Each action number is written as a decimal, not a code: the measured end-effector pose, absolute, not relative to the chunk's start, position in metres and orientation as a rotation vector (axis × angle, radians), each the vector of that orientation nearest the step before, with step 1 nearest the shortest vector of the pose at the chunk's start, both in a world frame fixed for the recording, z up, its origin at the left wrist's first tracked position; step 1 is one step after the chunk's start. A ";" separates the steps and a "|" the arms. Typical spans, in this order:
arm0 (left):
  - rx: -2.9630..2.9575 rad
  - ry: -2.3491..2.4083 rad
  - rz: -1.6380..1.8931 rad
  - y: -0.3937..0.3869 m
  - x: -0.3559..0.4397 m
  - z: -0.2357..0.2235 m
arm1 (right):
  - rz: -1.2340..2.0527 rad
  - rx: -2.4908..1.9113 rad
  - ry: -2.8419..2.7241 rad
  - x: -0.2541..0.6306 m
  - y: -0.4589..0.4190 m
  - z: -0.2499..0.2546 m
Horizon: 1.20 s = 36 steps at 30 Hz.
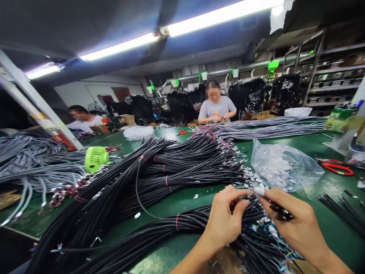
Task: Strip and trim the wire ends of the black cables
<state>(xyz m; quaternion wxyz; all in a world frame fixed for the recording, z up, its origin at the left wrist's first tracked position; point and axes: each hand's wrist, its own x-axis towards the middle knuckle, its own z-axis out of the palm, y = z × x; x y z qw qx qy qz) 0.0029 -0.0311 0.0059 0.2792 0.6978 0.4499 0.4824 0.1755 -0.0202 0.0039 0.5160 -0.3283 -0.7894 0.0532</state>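
Note:
My left hand is pinched shut on thin wire ends of a black cable near the table's front. My right hand is closed around the black cable, and its fingertip, wrapped in white tape, presses a small white connector toward the left fingers. Both hands hover over a bundle of black cables with bare coloured wire tips. A clear plastic bag of small white connectors lies just beyond the hands.
Large bundles of black cables and grey cables cover the green table. A green hand fan sits at left, red scissors at right. Two other people work at the far side, before racks of hanging cables.

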 end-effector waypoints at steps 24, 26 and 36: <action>1.328 1.147 1.543 -0.029 0.007 0.013 | -0.015 -0.971 -1.994 0.167 -0.023 -0.009; 1.314 1.148 1.529 -0.030 0.008 0.013 | -0.020 -0.942 -1.972 0.167 -0.024 -0.010; 1.263 1.180 1.516 -0.030 0.011 0.012 | -0.149 -0.943 -1.978 0.169 -0.026 -0.011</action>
